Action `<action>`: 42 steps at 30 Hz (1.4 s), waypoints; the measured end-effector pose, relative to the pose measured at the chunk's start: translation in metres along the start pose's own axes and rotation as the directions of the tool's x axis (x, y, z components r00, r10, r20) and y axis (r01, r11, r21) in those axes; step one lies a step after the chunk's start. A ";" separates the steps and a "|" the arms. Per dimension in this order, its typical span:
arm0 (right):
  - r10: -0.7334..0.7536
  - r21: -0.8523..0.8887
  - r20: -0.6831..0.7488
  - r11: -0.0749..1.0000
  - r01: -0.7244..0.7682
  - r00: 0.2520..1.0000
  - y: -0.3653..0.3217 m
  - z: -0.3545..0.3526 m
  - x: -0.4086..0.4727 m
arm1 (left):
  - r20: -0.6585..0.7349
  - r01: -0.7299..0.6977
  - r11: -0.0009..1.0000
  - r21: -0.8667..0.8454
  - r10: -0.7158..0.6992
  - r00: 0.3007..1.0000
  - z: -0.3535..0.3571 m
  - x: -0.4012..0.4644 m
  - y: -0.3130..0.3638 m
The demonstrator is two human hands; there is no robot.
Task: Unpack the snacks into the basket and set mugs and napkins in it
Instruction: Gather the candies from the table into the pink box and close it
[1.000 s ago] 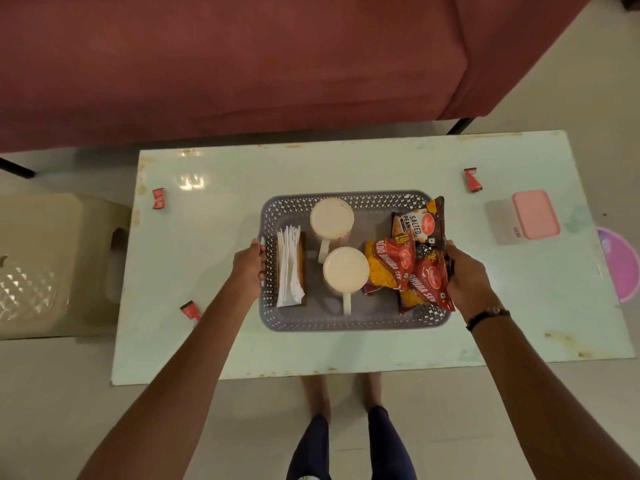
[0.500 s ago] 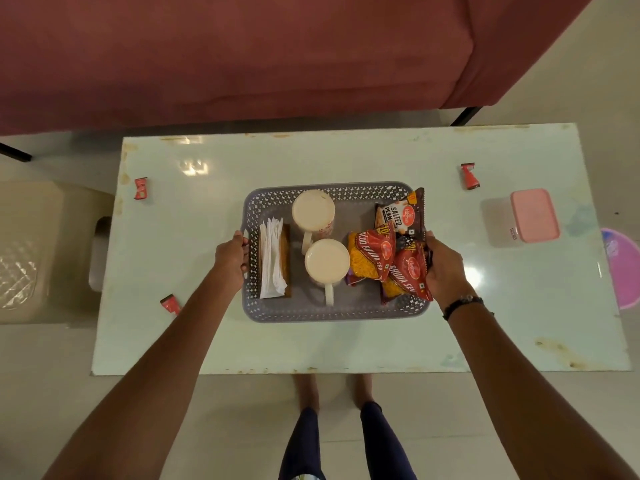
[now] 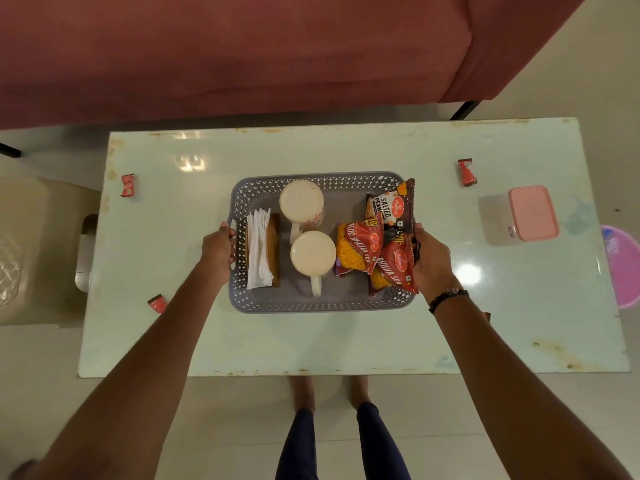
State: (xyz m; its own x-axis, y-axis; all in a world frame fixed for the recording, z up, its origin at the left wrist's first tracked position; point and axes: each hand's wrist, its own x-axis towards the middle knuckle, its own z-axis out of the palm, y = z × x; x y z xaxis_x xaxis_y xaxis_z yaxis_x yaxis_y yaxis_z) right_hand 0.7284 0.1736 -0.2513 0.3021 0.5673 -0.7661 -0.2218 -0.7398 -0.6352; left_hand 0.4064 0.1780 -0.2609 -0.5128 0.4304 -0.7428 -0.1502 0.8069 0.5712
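A grey perforated basket (image 3: 311,304) sits in the middle of the pale table (image 3: 346,341). Inside it, white napkins (image 3: 259,249) lie at the left on a brown holder. Two white mugs (image 3: 301,202) (image 3: 312,252) stand in the centre. Three snack packets fill the right side: a dark salted peanuts packet (image 3: 393,204) and two red bhujia packets (image 3: 360,247) (image 3: 394,268). My left hand (image 3: 218,245) grips the basket's left handle. My right hand (image 3: 429,259) grips its right end, partly behind the packets.
Small red wrappers lie on the table at left (image 3: 127,185), front left (image 3: 157,303) and back right (image 3: 467,172). A pink-lidded box (image 3: 531,213) stands at the right. A dark red sofa (image 3: 242,53) lies beyond the table. A beige stool (image 3: 31,251) is at the left.
The view has shifted slightly and the basket appears a little further left in it. Both hands keep the same grip on the basket's ends.
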 end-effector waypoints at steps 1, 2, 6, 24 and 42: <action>-0.004 -0.003 0.001 1.000 0.004 1.000 0.001 0.000 0.001 | 0.001 0.004 1.000 0.007 -0.004 1.000 0.000 0.001 0.001; -0.011 -0.009 -0.003 1.000 0.011 1.000 0.001 0.000 0.003 | 0.005 0.009 1.000 0.007 -0.009 1.000 0.000 0.002 0.002; 0.040 0.021 -0.024 0.999 -0.040 0.999 0.002 -0.001 0.007 | 0.020 0.002 1.000 -0.011 -0.002 1.000 0.000 0.000 0.001; 0.009 0.027 -0.025 1.000 -0.008 1.000 0.006 -0.007 0.013 | 0.120 0.005 0.999 -0.050 0.001 0.993 -0.003 -0.004 -0.003; 0.036 0.029 -0.036 0.999 -0.035 0.999 0.000 -0.018 0.020 | 0.094 0.008 0.999 -0.041 -0.004 0.996 0.011 -0.006 -0.005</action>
State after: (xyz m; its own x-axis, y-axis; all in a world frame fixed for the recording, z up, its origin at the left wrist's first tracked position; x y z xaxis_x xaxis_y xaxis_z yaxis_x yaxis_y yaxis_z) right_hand 0.7510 0.1777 -0.2648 0.3270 0.5271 -0.7844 -0.2590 -0.7482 -0.6108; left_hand 0.4198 0.1758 -0.2635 -0.4304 0.4630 -0.7748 -0.1885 0.7934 0.5788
